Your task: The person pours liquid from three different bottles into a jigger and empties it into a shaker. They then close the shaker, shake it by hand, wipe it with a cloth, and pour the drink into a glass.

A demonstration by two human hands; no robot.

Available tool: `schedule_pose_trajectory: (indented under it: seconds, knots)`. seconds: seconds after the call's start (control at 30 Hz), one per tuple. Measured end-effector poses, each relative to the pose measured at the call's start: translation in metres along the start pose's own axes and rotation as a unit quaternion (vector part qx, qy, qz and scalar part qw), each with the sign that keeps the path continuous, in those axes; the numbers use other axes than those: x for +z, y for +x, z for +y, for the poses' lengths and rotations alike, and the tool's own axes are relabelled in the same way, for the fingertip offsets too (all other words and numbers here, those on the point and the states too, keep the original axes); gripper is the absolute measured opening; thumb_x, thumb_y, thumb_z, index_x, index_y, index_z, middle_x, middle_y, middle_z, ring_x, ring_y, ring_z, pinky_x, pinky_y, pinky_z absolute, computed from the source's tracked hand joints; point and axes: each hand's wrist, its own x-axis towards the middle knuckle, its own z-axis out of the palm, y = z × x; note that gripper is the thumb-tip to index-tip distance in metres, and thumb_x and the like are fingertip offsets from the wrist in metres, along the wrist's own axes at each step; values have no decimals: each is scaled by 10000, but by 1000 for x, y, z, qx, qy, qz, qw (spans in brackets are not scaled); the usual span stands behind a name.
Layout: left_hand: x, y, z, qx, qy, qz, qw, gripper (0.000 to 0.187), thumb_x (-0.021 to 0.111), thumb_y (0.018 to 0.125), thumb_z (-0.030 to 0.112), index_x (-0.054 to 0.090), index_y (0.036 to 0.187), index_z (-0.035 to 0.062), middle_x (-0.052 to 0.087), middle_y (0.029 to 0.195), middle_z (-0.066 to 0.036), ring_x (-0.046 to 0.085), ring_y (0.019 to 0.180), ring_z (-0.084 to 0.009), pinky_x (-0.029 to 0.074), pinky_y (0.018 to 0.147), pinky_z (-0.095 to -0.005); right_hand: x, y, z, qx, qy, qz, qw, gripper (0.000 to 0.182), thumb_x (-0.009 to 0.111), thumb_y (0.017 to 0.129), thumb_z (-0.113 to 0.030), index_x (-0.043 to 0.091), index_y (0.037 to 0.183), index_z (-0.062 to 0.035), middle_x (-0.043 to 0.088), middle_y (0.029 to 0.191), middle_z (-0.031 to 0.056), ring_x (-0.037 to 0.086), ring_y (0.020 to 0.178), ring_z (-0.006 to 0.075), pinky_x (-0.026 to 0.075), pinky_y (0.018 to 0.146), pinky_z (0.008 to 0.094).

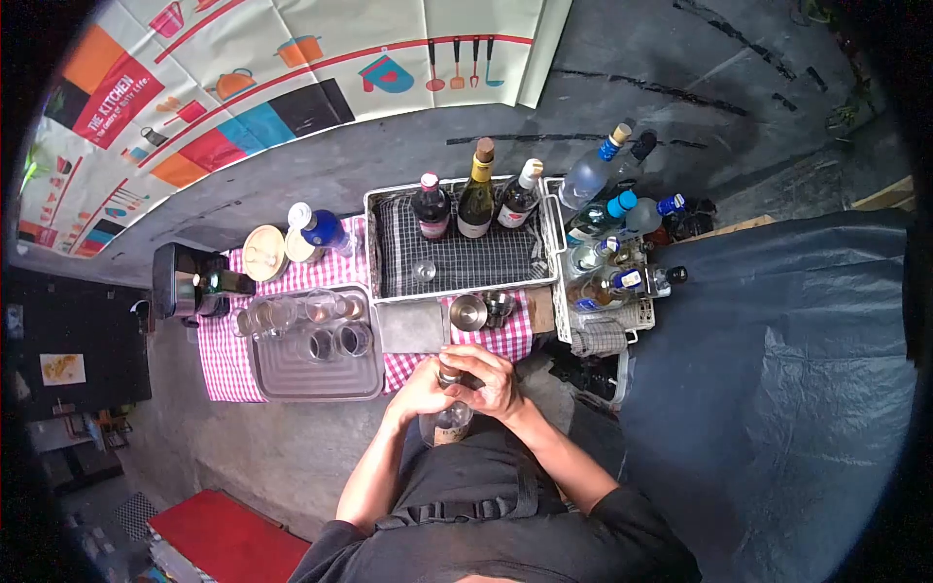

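Observation:
Close to my body stands a clear glass bottle [448, 425] with a pale label. My left hand [420, 393] is closed around its neck. Over the bottle's top my right hand [489, 382] is closed, its fingers bent across the stopper or cap, which they partly hide. Just beyond my hands a grey square slab [412, 327] lies on the table, with a round metal cup [468, 312] to its right.
A clear plastic tray [313, 383] at the left holds several glasses. Behind, a white wire basket [457, 293] lined with checked cloth holds three bottles and a small glass. Another basket [637, 316] with several bottles stands at the right, beside a dark sheet [777, 389].

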Motion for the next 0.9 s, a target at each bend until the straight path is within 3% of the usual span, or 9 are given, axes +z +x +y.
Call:
schedule_pose_trajectory:
  seconds: [0.1,0.27,0.33,0.47,0.5,0.53,0.63,0.8,0.9]
  knots:
    - [1,-2,-1,27,-52,46,997,303,689,786,168,647,1014,-27,710,871,-107,672,840,-169,546,733,-358,13,1,-8,22,20,34,999,354,709,973,-306,734,1083,30,731,1123,196,751,997,320,613,857,373]
    - [-7,-8,1,-26,-3,3,1000,230,665,814,142,657,989,-6,707,835,-66,669,803,-145,545,707,-337,28,-2,-5,17,13,70,997,327,663,1003,-291,740,1006,28,745,1020,190,755,964,325,611,815,376]
    - [-1,-5,-9,18,-26,28,999,211,670,817,135,668,985,7,711,820,-62,675,794,-149,550,701,-329,30,-4,-4,39,-7,63,997,326,659,1007,-290,743,978,24,749,1000,179,759,942,326,612,798,365]
    - [-23,-3,17,26,-66,86,994,172,678,798,139,690,891,-6,706,763,-61,647,717,-139,531,655,-338,23,14,-11,19,-1,23,1000,504,539,1047,-462,752,1111,-9,737,1150,203,671,1187,380,535,1013,484]
    - [-33,-6,38,5,-94,92,991,162,688,792,153,695,835,-3,688,701,-60,615,646,-130,512,619,-346,24,12,-11,17,17,27,999,623,454,1051,-556,705,1255,-23,666,1326,223,570,1330,389,441,1124,524]
    - [-54,-8,65,16,-115,64,991,166,675,789,113,729,874,-19,743,808,-75,664,717,-132,549,686,-318,23,14,-20,23,48,51,997,667,424,1055,-565,630,1362,-10,583,1444,226,535,1370,379,415,1155,509]
    - [-99,-3,82,64,-186,84,977,202,630,791,92,732,914,-32,768,972,-111,694,841,-151,561,783,-301,7,8,-13,45,37,87,995,665,396,1070,-525,568,1426,9,572,1454,217,544,1357,360,409,1165,485]
    - [-178,26,96,129,-99,126,979,222,556,811,65,690,973,-8,746,1123,-153,676,1011,-189,542,909,-334,-41,-14,5,139,-6,119,983,563,454,1085,-475,638,1331,-3,634,1337,181,658,1167,294,530,956,381]
    - [-213,56,80,177,-73,143,971,161,586,823,4,659,966,-15,735,1129,-156,679,1064,-233,557,914,-351,-54,-36,15,171,-54,151,972,527,468,1086,-437,666,1257,20,671,1249,183,674,1125,313,521,963,392]
